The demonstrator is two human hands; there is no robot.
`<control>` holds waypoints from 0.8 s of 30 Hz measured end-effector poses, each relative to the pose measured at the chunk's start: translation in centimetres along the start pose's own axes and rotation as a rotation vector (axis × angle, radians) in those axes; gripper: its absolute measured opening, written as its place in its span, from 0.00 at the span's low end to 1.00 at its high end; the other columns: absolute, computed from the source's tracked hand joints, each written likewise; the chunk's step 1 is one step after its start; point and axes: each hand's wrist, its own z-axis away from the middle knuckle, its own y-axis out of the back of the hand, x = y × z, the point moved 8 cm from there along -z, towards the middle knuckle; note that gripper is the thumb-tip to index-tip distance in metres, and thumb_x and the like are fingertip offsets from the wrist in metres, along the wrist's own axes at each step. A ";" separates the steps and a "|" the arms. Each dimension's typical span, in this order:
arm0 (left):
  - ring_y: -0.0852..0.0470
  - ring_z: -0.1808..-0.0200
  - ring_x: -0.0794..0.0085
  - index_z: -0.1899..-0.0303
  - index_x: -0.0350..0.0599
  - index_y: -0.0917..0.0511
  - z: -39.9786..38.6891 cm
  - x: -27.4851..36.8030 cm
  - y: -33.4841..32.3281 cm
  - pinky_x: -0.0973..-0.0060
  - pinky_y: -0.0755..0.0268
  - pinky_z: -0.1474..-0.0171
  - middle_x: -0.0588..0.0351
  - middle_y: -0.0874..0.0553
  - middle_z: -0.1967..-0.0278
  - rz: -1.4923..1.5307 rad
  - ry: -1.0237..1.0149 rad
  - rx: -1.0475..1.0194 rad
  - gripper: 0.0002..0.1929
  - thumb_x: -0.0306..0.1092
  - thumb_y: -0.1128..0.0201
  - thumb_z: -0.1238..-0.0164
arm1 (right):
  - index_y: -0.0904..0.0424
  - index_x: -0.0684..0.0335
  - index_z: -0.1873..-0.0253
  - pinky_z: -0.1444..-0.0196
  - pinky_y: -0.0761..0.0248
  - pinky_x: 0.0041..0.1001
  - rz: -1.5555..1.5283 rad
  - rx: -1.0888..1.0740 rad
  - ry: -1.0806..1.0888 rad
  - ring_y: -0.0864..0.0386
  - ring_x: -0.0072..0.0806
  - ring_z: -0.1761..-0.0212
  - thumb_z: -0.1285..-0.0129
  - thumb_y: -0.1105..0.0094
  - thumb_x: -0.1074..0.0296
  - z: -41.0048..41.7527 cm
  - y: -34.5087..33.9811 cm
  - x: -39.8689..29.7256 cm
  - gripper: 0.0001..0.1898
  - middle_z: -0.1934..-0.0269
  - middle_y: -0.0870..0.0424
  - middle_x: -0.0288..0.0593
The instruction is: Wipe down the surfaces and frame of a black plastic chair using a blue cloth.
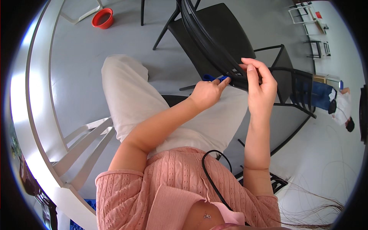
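Observation:
A black plastic chair (218,28) stands before my knees, its slatted backrest (201,37) turned towards me. At the near end of the backrest, a strip of blue ribbon (211,77) lies against the slats. My left hand (207,91) pinches this ribbon, index finger stretched along it towards the frame. My right hand (261,83) curls around the slats' right end, the thumb in front and some fingertips hidden behind. Whether those hidden fingers also touch ribbon cannot be seen.
On the grey floor sits a red plastic basin (103,19). A white table (37,120) and a white slatted chair (86,146) stand at my left. More black chairs (300,86) are to the right, near a person (325,97) by the wall. A black cable (211,181) crosses my chest.

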 end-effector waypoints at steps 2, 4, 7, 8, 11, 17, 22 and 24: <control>0.18 0.79 0.64 0.39 0.54 0.24 -0.1 -0.3 -0.2 0.69 0.27 0.78 0.57 0.19 0.75 0.059 -0.007 0.020 0.27 0.27 0.40 0.45 | 0.17 0.63 0.53 0.64 0.28 0.19 0.001 -0.005 0.017 0.21 0.18 0.67 0.30 0.45 0.70 -0.1 0.0 0.1 0.08 0.65 0.13 0.39; 0.18 0.79 0.64 0.40 0.54 0.23 -0.3 -0.7 0.2 0.68 0.27 0.78 0.57 0.19 0.75 0.115 -0.008 0.041 0.27 0.27 0.40 0.45 | 0.17 0.63 0.53 0.64 0.28 0.19 0.005 0.004 0.019 0.21 0.18 0.67 0.30 0.45 0.70 -0.1 0.1 0.0 0.08 0.65 0.13 0.39; 0.19 0.79 0.65 0.42 0.57 0.21 -0.4 -0.8 0.5 0.68 0.26 0.78 0.58 0.20 0.76 0.042 -0.018 -0.021 0.26 0.27 0.39 0.45 | 0.17 0.63 0.53 0.65 0.28 0.19 0.003 0.014 0.024 0.20 0.18 0.68 0.30 0.45 0.71 -0.1 0.3 0.0 0.07 0.66 0.13 0.39; 0.19 0.79 0.65 0.42 0.59 0.21 -0.4 -0.7 0.9 0.68 0.26 0.78 0.58 0.21 0.76 -0.012 -0.038 -0.005 0.26 0.27 0.39 0.46 | 0.17 0.63 0.53 0.64 0.28 0.19 -0.001 0.018 0.025 0.20 0.18 0.68 0.30 0.44 0.71 -0.1 0.3 0.0 0.07 0.66 0.13 0.39; 0.19 0.79 0.66 0.42 0.60 0.21 0.0 -1.2 1.5 0.68 0.26 0.78 0.59 0.21 0.75 -0.085 -0.056 0.038 0.27 0.26 0.38 0.47 | 0.17 0.64 0.53 0.64 0.27 0.19 -0.031 0.014 0.059 0.19 0.18 0.68 0.31 0.44 0.72 0.0 0.1 0.0 0.07 0.66 0.13 0.39; 0.19 0.79 0.64 0.42 0.59 0.21 -0.2 -1.8 1.8 0.68 0.26 0.77 0.59 0.21 0.75 -0.050 -0.022 0.046 0.27 0.25 0.39 0.47 | 0.18 0.65 0.53 0.64 0.27 0.19 -0.015 0.020 0.084 0.19 0.19 0.68 0.31 0.44 0.72 -0.1 0.4 0.0 0.07 0.67 0.13 0.40; 0.19 0.78 0.61 0.44 0.54 0.20 -0.3 -0.6 1.3 0.66 0.25 0.76 0.57 0.20 0.74 0.068 0.034 0.053 0.24 0.24 0.40 0.44 | 0.18 0.65 0.54 0.65 0.27 0.19 0.018 0.009 0.075 0.19 0.19 0.69 0.31 0.44 0.73 -0.2 0.2 -0.1 0.07 0.68 0.13 0.40; 0.17 0.74 0.59 0.43 0.50 0.21 -0.5 -0.1 0.5 0.64 0.24 0.73 0.54 0.17 0.71 0.211 0.120 0.006 0.22 0.23 0.42 0.41 | 0.18 0.65 0.54 0.66 0.27 0.19 0.019 0.013 0.076 0.19 0.19 0.69 0.31 0.44 0.73 -0.2 0.3 0.0 0.07 0.68 0.13 0.40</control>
